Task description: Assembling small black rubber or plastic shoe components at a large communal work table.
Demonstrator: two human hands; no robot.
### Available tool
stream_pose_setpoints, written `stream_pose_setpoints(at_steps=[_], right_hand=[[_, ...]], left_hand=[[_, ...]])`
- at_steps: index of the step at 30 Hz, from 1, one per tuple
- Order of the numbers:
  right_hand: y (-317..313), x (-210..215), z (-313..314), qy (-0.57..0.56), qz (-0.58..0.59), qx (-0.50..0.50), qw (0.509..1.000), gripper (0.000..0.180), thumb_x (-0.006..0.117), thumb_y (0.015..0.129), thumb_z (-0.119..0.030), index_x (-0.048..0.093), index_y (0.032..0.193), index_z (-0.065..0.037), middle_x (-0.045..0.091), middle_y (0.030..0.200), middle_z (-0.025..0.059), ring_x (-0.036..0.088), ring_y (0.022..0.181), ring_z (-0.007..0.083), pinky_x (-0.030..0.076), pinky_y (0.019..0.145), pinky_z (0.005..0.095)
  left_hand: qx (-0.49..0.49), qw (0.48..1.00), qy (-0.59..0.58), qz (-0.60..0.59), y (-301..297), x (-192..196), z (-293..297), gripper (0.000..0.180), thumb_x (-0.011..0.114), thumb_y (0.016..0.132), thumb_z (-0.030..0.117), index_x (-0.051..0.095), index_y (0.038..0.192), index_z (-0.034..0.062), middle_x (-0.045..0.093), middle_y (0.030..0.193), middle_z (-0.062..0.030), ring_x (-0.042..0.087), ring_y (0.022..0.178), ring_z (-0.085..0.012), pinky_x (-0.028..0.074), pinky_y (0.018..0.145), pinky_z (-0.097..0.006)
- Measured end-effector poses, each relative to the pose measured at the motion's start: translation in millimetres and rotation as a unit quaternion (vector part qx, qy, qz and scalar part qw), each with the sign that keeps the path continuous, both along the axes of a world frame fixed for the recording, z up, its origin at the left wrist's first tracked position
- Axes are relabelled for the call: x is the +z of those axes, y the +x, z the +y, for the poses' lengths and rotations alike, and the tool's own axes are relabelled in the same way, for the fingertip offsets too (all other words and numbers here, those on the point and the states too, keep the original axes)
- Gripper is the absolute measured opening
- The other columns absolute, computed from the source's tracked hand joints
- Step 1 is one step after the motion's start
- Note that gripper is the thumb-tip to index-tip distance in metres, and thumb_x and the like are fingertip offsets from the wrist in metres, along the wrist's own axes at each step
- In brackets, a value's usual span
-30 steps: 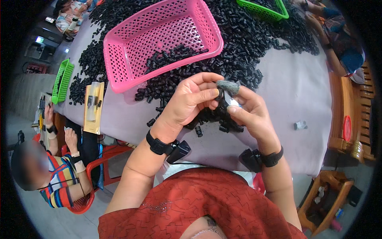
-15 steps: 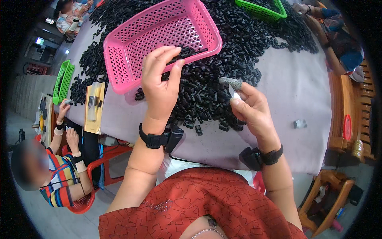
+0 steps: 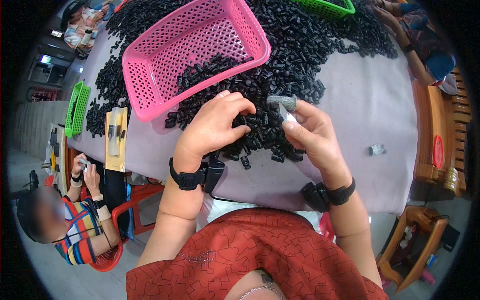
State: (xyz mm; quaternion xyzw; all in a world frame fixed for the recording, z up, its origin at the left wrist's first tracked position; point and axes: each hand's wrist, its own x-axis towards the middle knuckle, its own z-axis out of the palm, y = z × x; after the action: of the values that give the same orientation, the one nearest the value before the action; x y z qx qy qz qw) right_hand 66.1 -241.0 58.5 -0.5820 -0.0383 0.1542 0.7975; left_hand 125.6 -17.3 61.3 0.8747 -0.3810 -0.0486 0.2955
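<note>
My left hand [image 3: 214,125] hovers over the near part of a heap of small black plastic pieces [image 3: 295,65], its thumb and index finger curved and apart. No piece shows between those fingers. Off to the right, my right hand [image 3: 312,127] pinches a small pointed silver blade [image 3: 286,114] between thumb and index finger. A grey speckled wrap [image 3: 281,103] appears to cover the tip of that index finger. Beyond my left hand stands a pink perforated basket [image 3: 145,107], tilted in view, with some black pieces along its near side.
Green baskets [image 3: 77,109] stand at the left and far right. A yellow board with a clear tube [image 3: 115,140] lies left; a small clear-and-black item [image 3: 377,149] lies right on the grey cloth [image 3: 370,105]. Co-workers [image 3: 82,220] sit around the table.
My left hand has come down from the pink basket to the near heap, its fingers turning right. More black pieces show in the basket. My right hand keeps the blade, barely moved.
</note>
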Motion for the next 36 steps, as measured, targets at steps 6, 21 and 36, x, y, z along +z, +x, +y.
stream_pose_setpoints(at_steps=[6, 21, 36], right_hand=[[0, -1, 2, -0.008, -0.003, -0.002, 1.0, 0.034, 0.062, 0.089, -0.012, 0.057, 0.121, -0.002, 0.057, 0.08, -0.0042, 0.045, 0.062, 0.0004, 0.034, 0.05, 0.0166], [1, -3, 2, -0.006, -0.005, -0.003, 1.0, 0.034, 0.062, 0.089, -0.01, 0.057, 0.122, -0.002, 0.056, 0.079, -0.0047, 0.044, 0.062, 0.0005, 0.034, 0.051, 0.0168], [1, -2, 4, 0.002, -0.012, -0.013, 1.0, 0.037, 0.061, 0.09, -0.012, 0.054, 0.124, -0.001, 0.066, 0.092, 0.003, 0.047, 0.062, 0.0015, 0.037, 0.052, 0.0163]], left_hand=[[0.041, 0.998, -0.015, 0.034, 1, -8, 0, 0.029, 0.072, 0.07, 0.007, 0.061, 0.096, 0.0031, 0.057, 0.082, -0.0102, 0.057, 0.081, -0.026, 0.046, 0.072, -0.035], [0.101, 0.982, -0.122, 0.107, -2, -2, -7, 0.024, 0.069, 0.076, -0.001, 0.064, 0.099, 0.0021, 0.058, 0.087, -0.006, 0.062, 0.077, -0.016, 0.049, 0.068, -0.027], [0.102, 0.811, -0.398, 0.417, -13, -14, -17, 0.017, 0.065, 0.085, 0.001, 0.062, 0.101, -0.0001, 0.066, 0.091, -0.0062, 0.066, 0.081, -0.0143, 0.055, 0.074, -0.025]])
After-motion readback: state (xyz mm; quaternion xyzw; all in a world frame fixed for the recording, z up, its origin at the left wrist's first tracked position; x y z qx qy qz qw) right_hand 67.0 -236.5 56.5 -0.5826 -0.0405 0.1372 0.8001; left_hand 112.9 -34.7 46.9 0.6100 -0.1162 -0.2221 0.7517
